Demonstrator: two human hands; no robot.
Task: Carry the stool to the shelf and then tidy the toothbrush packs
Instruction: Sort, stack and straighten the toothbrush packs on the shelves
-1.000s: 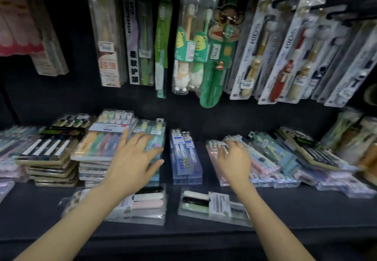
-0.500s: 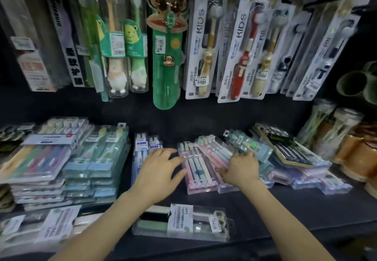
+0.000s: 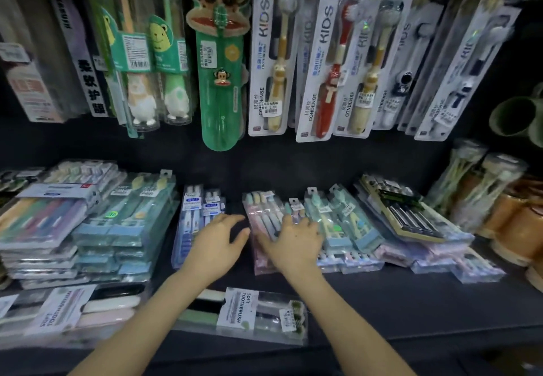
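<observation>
A dark shelf (image 3: 411, 302) carries the toothbrush packs in rows from its left end to its right end; near the middle lies a pale pink clear-plastic toothbrush pack (image 3: 260, 253), tilted a little, and the right hand (image 3: 296, 243) rests on it with fingers spread flat, the thumb pointing towards the left end; it seems to press rather than pinch, though blur hides the fingertips; just beside it the left hand (image 3: 217, 246) is held loose and spread, its fingers over the narrow blue-and-white toothbrush packs (image 3: 191, 220) and the bare gap between them and the pink one; towards the left end stands a stack of teal clear-plastic packs (image 3: 126, 228), squared up; towards the right end a fan of teal and pink packs (image 3: 349, 228) overlaps untidily, with a black-and-gold pack (image 3: 408, 217) lying askew on top; at the front edge, between the forearms, lies a flat clear pack labelled SOFT TOOTHBRUSH (image 3: 252, 314); above the back edge hang a green monkey-faced toothbrush case (image 3: 219, 75) and white KIDS card packs (image 3: 273, 52).
</observation>
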